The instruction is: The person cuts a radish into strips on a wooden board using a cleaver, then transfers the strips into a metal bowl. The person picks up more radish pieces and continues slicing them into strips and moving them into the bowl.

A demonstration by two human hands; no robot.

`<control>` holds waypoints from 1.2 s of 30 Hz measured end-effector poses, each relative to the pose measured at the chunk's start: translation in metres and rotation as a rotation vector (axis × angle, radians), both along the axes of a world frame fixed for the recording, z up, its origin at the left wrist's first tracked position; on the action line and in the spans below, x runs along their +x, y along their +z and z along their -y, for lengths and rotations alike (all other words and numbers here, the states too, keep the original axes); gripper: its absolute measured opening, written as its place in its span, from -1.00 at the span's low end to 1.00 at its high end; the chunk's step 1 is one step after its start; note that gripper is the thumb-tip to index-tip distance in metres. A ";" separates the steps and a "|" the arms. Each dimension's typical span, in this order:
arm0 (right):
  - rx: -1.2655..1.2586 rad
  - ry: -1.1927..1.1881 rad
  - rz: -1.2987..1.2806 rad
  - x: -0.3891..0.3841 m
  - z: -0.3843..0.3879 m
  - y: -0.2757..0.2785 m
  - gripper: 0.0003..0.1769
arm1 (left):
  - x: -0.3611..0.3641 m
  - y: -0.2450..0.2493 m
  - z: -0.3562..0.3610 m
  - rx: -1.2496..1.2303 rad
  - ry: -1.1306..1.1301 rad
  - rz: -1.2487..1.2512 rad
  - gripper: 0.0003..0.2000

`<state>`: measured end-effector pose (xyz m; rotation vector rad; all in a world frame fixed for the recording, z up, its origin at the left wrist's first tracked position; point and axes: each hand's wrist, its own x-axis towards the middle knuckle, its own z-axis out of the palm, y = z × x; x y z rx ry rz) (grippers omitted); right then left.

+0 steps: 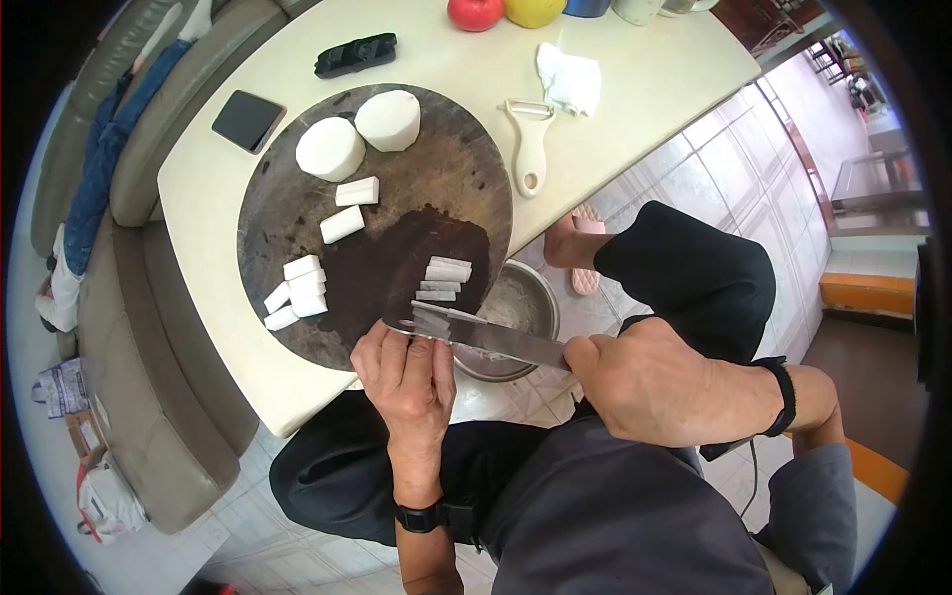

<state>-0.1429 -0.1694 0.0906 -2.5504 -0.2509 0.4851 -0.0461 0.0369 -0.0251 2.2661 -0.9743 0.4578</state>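
Note:
My right hand (pixel 659 387) is wrapped around the handle of a kitchen knife (pixel 516 344), its blade pointing left across the board's near edge. Against the blade, the curled fingers of my left hand (pixel 407 382) press on a piece of white radish, mostly hidden by fingers and steel. Thin white slices (pixel 446 270) lie in a row just beyond the blade. On the round wooden cutting board (pixel 273 218) are also two thick radish rounds (pixel 330 149), two loose blocks (pixel 343 225) and a cluster of blocks (pixel 305 283) at the left.
A metal bowl (pixel 540 297) sits below the table edge, beside my legs. On the table (pixel 213 288) are a phone (pixel 247 120), a black case-like object (pixel 355 56), a peeler (pixel 531 149), a crumpled tissue (pixel 570 77) and fruit (pixel 476 13). A person's legs (pixel 104 149) rest on the sofa.

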 end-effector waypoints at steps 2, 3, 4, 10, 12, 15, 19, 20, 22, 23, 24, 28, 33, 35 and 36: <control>-0.025 0.026 0.002 0.003 -0.002 0.005 -0.79 | 0.000 0.000 0.000 0.000 0.001 0.003 -0.80; -0.051 0.052 0.007 0.006 -0.004 0.006 -0.80 | 0.000 0.000 0.001 -0.003 0.002 -0.001 -0.80; -0.051 0.052 0.006 0.008 -0.006 0.004 -0.80 | 0.000 0.001 0.001 -0.006 0.003 -0.003 -0.80; 0.046 0.103 0.248 0.027 -0.020 -0.021 -0.77 | 0.001 -0.005 -0.003 -0.017 -0.015 0.013 -0.81; -0.012 0.021 0.123 0.028 -0.021 -0.021 -0.76 | 0.000 -0.004 0.000 -0.027 -0.009 0.021 -0.82; 0.011 0.022 0.092 0.022 -0.014 -0.012 -0.75 | 0.000 -0.005 0.000 -0.039 -0.002 0.025 -0.83; 0.038 0.008 0.046 0.014 -0.009 -0.004 -0.75 | -0.001 -0.004 0.000 -0.025 -0.006 0.020 -0.83; 0.011 0.022 0.037 0.012 -0.008 -0.006 -0.74 | -0.001 -0.003 -0.001 -0.025 -0.006 0.019 -0.83; -0.016 0.036 0.026 0.012 -0.006 -0.006 -0.73 | -0.001 -0.004 -0.001 -0.011 0.002 0.003 -0.83; -0.029 0.043 0.011 0.014 -0.005 -0.003 -0.75 | -0.002 -0.004 -0.001 -0.010 0.002 0.001 -0.83; -0.042 0.049 -0.005 0.015 -0.003 -0.002 -0.77 | -0.001 -0.004 -0.001 -0.019 0.004 0.000 -0.83; 0.055 0.066 0.053 0.023 -0.006 -0.013 -0.77 | 0.000 -0.005 0.000 -0.041 0.003 0.006 -0.84; 0.050 0.079 0.239 0.021 -0.023 -0.029 -0.77 | -0.002 -0.009 -0.002 -0.062 0.018 0.003 -0.84; 0.071 0.050 0.162 0.014 -0.020 -0.020 -0.80 | -0.003 -0.013 -0.007 -0.076 0.023 -0.012 -0.83; 0.086 0.025 0.077 0.010 -0.016 -0.015 -0.82 | -0.004 -0.015 -0.010 -0.069 0.028 -0.042 -0.80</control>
